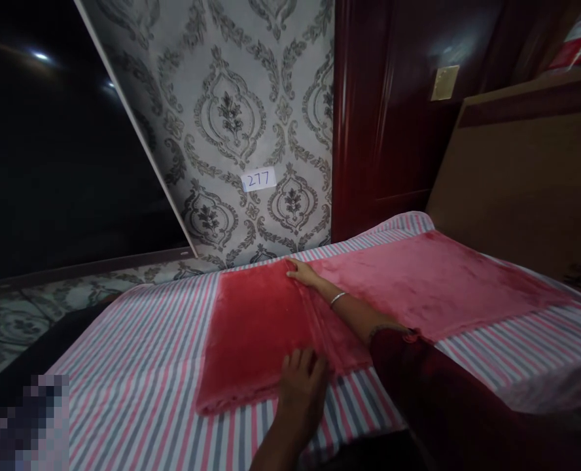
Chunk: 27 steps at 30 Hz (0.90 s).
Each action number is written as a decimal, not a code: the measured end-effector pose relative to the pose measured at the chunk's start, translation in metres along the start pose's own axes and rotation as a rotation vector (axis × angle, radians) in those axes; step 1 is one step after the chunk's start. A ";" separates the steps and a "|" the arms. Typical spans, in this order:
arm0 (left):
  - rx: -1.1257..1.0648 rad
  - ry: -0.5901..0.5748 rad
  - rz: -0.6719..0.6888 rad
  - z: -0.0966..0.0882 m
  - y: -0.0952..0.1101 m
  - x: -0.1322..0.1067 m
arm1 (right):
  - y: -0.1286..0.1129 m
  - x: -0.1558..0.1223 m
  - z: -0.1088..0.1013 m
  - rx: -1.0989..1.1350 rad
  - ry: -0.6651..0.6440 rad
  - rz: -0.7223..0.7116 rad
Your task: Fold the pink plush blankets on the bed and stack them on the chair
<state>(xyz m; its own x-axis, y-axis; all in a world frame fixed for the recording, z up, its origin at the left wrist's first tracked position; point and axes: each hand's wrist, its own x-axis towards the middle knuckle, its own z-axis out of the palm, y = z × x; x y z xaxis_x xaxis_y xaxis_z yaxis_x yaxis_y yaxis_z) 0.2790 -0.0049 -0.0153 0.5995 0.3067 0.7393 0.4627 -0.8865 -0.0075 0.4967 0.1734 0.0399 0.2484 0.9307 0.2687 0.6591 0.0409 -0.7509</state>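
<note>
A plush blanket (pixel 258 320) lies lengthwise on a striped sheet. Its left end is folded into a thick, deep red stack, while a flatter pink stretch runs to the right. My right hand (pixel 304 273), with a silver bangle on the wrist, reaches across and pinches the far corner of the folded part. Closer to me, my left hand (pixel 303 386) has its fingers bent over the near corner of the same fold edge; its thumb is hidden.
The striped sheet (pixel 138 366) covers the surface underneath. Behind stand a patterned wall with a paper label "277" (pixel 258 178) and a dark red door (pixel 383 118). A large black screen (pixel 65 150) is at left, a big cardboard box (pixel 526 176) at right.
</note>
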 end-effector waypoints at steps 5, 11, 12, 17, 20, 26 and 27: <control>-0.025 -0.059 -0.009 0.002 0.002 -0.003 | 0.018 0.016 0.009 -0.062 -0.024 0.022; -0.021 -0.020 0.006 0.006 0.000 -0.005 | 0.024 0.010 0.012 -0.151 -0.005 0.094; -0.024 -0.011 0.011 0.006 0.000 -0.004 | 0.022 0.007 0.011 -0.158 0.000 0.105; -0.016 -0.057 0.055 -0.002 -0.001 0.004 | 0.016 -0.026 -0.004 -0.175 -0.011 0.126; 0.003 -0.077 0.071 -0.004 -0.003 0.006 | 0.011 -0.057 -0.012 -0.165 -0.039 0.095; -0.029 -0.145 0.072 -0.010 0.002 0.007 | 0.004 -0.106 -0.014 -0.095 -0.048 0.043; -0.060 -0.152 0.079 -0.013 0.002 0.007 | 0.004 -0.112 -0.013 -0.063 -0.040 0.027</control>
<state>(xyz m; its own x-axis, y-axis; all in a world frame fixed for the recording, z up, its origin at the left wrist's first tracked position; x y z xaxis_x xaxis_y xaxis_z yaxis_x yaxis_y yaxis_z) 0.2758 -0.0094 -0.0011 0.7261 0.2802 0.6279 0.3733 -0.9275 -0.0178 0.4812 0.0648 0.0147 0.2396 0.9448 0.2236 0.6960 -0.0065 -0.7180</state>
